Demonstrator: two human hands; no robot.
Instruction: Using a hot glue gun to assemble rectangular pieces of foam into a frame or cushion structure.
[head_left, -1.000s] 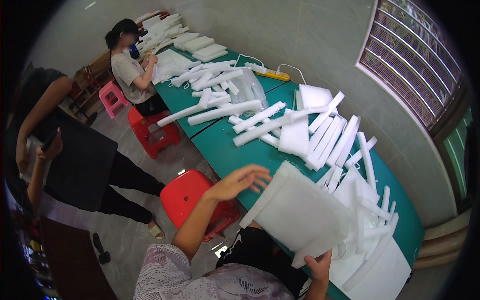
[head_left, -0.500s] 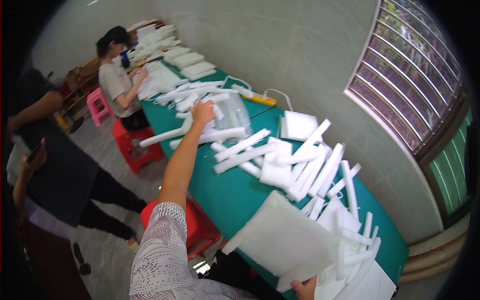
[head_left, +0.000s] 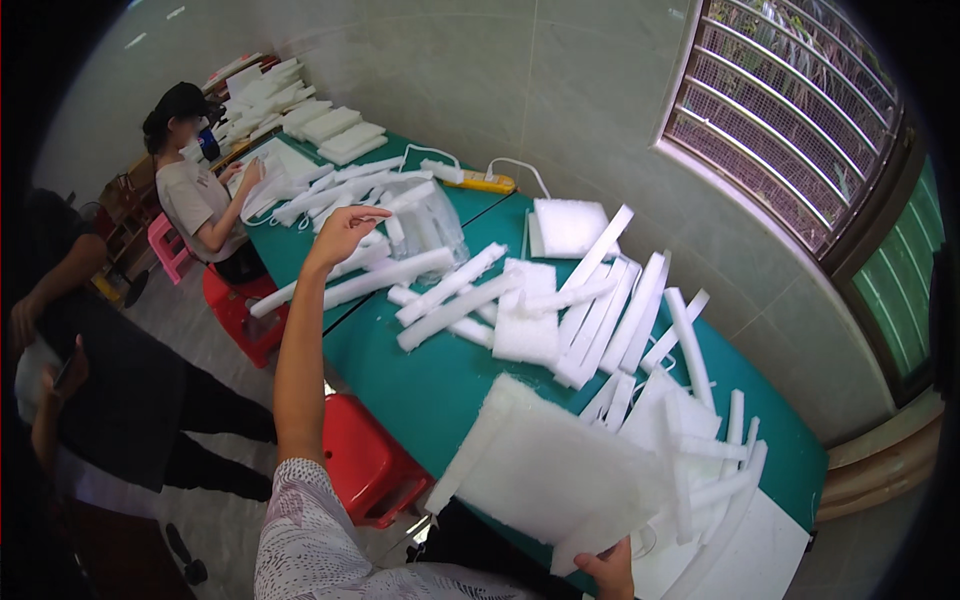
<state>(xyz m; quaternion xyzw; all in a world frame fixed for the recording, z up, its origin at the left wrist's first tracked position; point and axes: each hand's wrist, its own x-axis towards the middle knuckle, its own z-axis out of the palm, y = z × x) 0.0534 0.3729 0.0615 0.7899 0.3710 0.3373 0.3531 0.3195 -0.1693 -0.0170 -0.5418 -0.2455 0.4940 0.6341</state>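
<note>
My left hand is raised over the far part of the green table, its index finger stretched out to the right and nothing visible in its grip. Just beyond the fingertip lies a clear plastic bag with white pieces in or under it. Below the hand, a long white foam strip rests across the table. My right hand, at the lower edge, grips a large white padding sheet by its near corner, thumb on top. The sheet is tilted, with a folded strip along its left side.
Several white strips and square pads cover the green table. A yellow power strip sits by the wall. Red stools stand at the left edge. One co-worker sits far left; another person stands nearer.
My left hand has drawn back from the strips and bag, with its index finger now extended. The view has shifted slightly. My right hand still holds the padding sheet.
</note>
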